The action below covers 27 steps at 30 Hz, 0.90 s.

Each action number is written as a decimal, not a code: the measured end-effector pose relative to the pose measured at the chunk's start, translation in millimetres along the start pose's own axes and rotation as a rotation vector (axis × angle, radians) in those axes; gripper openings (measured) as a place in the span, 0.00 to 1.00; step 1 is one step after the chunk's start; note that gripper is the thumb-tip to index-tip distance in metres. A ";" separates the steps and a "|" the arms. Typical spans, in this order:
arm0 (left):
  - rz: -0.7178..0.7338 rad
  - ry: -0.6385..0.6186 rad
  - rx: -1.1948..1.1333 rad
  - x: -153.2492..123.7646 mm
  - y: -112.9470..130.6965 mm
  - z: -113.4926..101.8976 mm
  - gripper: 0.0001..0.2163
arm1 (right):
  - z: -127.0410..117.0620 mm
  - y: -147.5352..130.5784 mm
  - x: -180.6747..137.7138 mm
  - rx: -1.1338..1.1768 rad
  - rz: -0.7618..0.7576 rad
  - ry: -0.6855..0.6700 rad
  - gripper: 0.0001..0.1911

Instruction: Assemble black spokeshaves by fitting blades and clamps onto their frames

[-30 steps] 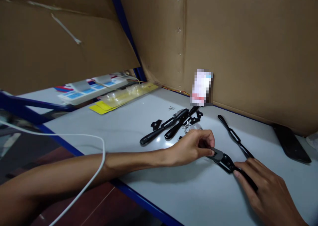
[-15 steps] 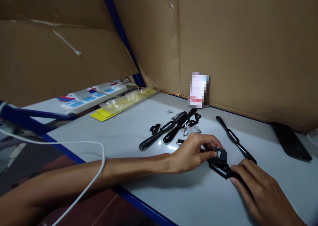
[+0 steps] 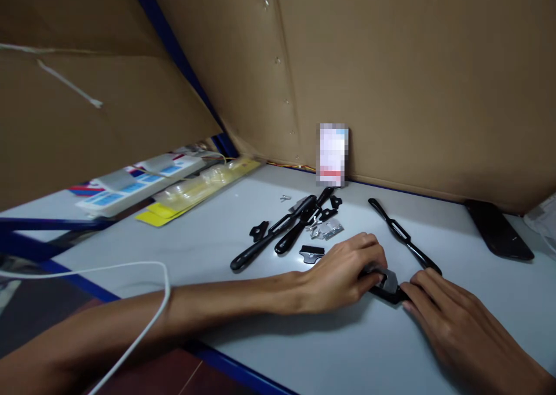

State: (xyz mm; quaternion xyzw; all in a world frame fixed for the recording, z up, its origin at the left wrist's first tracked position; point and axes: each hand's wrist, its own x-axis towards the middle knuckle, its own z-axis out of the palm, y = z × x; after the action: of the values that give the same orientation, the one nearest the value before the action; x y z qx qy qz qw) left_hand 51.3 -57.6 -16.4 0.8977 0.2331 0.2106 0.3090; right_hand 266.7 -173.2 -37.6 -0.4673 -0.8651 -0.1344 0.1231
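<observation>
My right hand [image 3: 452,317] is closed around one handle of a black spokeshave body [image 3: 388,296], held over the table. My left hand [image 3: 343,273] pinches a flat grey metal blade [image 3: 391,280] with a slot and angled corners. This blade lies against the middle of the body; my left fingers partly hide both. Another spokeshave body [image 3: 402,233] lies just beyond my right hand. Left of my left hand is a black cap plate [image 3: 311,255] with a notched edge.
Two crossed spokeshave bodies [image 3: 256,249] lie farther left among black plates [image 3: 259,231], blades [image 3: 332,229] and screws [image 3: 285,197]. A lit phone [image 3: 332,154] leans on the cardboard wall [image 3: 412,82]. A dark phone-shaped slab [image 3: 499,230] lies right. A white cable [image 3: 163,302] crosses my left forearm.
The blade has come down from above the spokeshave body and now rests against its middle, pressed by my left fingers. The camera view has shifted slightly right.
</observation>
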 end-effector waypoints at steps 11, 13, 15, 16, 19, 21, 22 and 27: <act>0.039 -0.056 0.126 -7.3 1.1 1.0 0.04 | -9.2 -3.3 9.7 -0.015 0.024 0.091 0.19; 0.004 -0.055 0.129 -6.8 1.9 1.2 0.04 | -8.0 -2.8 8.1 -0.050 -0.006 0.106 0.19; -0.021 -0.058 0.128 -5.9 2.1 0.9 0.04 | -7.3 -1.5 6.5 -0.070 -0.027 0.097 0.18; -0.023 -0.059 0.130 -5.7 2.0 0.6 0.05 | -7.6 -0.6 6.2 -0.068 -0.033 0.085 0.19; 0.000 -0.066 0.152 -6.4 2.3 0.2 0.05 | -10.0 2.5 6.5 -0.020 -0.057 0.042 0.23; 0.023 -0.071 0.175 -7.9 3.2 1.5 0.05 | -10.0 4.5 5.1 0.010 -0.085 0.020 0.28; 0.034 -0.073 0.192 -8.7 3.7 2.4 0.05 | -8.6 5.5 3.2 0.014 -0.096 0.019 0.30; 0.182 -0.010 0.365 -4.4 -2.0 -6.3 0.11 | 7.6 12.7 -15.0 -0.038 -0.079 0.028 0.35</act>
State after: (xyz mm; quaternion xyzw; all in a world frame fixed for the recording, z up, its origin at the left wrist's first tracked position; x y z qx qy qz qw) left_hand 43.9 -55.8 -14.2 0.9572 0.1837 0.1874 0.1219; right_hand 284.7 -175.5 -48.3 -0.4330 -0.8784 -0.1621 0.1210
